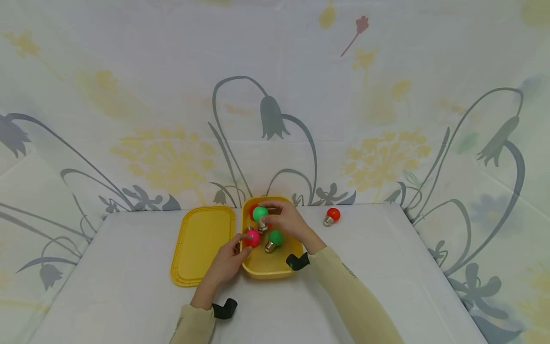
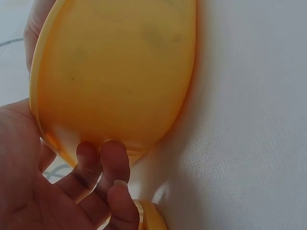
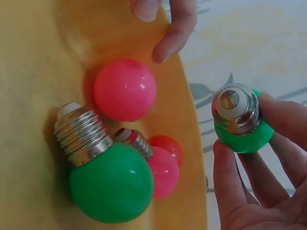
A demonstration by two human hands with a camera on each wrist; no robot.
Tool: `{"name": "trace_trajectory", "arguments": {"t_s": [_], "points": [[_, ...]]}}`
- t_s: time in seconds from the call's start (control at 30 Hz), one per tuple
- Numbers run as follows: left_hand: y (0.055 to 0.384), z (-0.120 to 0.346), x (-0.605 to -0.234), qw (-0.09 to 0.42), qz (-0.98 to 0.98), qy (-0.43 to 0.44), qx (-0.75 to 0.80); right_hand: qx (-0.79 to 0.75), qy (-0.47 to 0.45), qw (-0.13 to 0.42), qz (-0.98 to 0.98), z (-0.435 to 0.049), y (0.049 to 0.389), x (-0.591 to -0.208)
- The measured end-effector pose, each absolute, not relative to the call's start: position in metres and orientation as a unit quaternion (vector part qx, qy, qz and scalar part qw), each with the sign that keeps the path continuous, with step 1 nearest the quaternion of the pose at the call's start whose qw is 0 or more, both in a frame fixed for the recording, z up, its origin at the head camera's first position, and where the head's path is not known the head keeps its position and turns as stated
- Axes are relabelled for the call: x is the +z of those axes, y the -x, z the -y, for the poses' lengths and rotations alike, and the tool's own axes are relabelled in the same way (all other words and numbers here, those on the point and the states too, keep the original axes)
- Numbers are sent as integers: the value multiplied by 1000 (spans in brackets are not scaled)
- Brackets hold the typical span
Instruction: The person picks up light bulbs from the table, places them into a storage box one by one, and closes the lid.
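Note:
My right hand (image 1: pixel 287 220) pinches a green light bulb (image 3: pixel 244 136) between thumb and fingers, its metal screw base turned toward the right wrist camera. It is held above the far left part of a yellow plastic tub (image 1: pixel 268 274). Inside the tub lie another green bulb (image 3: pixel 111 183), a pink bulb (image 3: pixel 125 90) near the left wall, and further pink and red bulbs (image 3: pixel 165 149) partly hidden behind the green one. My left hand (image 1: pixel 228 262) grips the tub's left wall, some fingers over the rim and others against the outside (image 2: pixel 115 160).
A yellow lid (image 1: pixel 204 246) lies flat on the white table (image 1: pixel 142 282), left of the tub. One red bulb (image 1: pixel 333 213) rests on the table at the back right. Behind stands a flower-printed backdrop (image 1: pixel 275 157).

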State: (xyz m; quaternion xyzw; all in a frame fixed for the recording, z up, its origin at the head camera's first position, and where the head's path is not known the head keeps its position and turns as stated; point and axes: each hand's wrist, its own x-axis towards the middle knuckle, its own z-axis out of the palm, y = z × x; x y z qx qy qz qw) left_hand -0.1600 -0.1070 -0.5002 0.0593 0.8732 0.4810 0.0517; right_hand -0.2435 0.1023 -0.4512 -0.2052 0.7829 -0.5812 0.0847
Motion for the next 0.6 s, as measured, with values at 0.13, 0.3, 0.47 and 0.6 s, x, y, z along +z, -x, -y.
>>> {"name": "trace_trajectory", "arguments": {"t_s": [0.13,0.3,0.47,0.6], "points": [[160,107,-500,54,-872,-59,482,-589,193,96,-779,-101,246,-456],[158,106,-500,55,-870,-54,487,-586,186,107,-781,-102,245,-459],[158,105,-500,57,-870,-45,488,-563,195,123,-794,-102,247,-462],[158,105,-501,59,-868,-37,491,-535,199,140,-809,-104,252,-466]]}}
